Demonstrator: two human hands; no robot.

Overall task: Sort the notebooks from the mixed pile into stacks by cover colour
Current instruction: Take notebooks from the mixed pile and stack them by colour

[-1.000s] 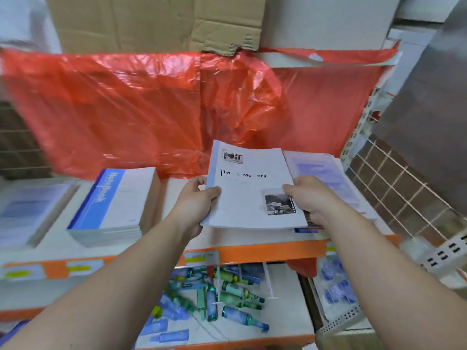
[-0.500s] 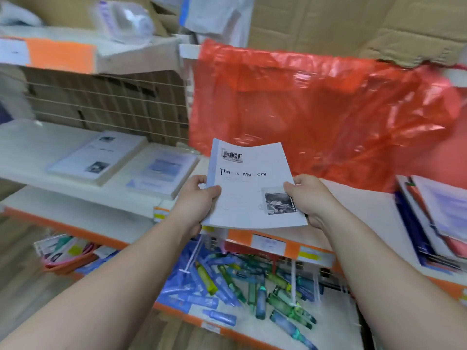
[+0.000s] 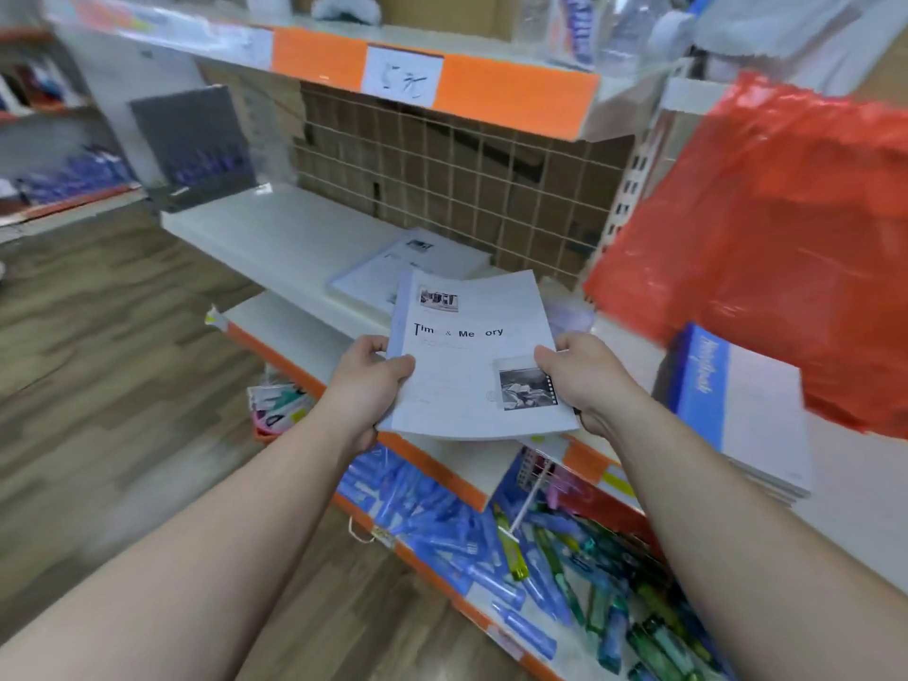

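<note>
I hold 1 white notebook (image 3: 474, 356) upright before me, long axis running away from me, title end farthest. My left hand (image 3: 366, 383) is clamped on its left edge, my right hand (image 3: 582, 373) on its right edge. Between my hands it hovers above the shelf (image 3: 295, 238), with a matching white stack (image 3: 393, 272) just beyond.

White shelving (image 3: 295, 233), mesh back (image 3: 442, 179), wood floor (image 3: 98, 336).

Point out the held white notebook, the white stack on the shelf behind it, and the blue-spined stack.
Held white notebook (image 3: 471, 366), head view, cover centre.
White stack (image 3: 378, 275), head view, top cover.
Blue-spined stack (image 3: 759, 410), head view, top cover.
</note>
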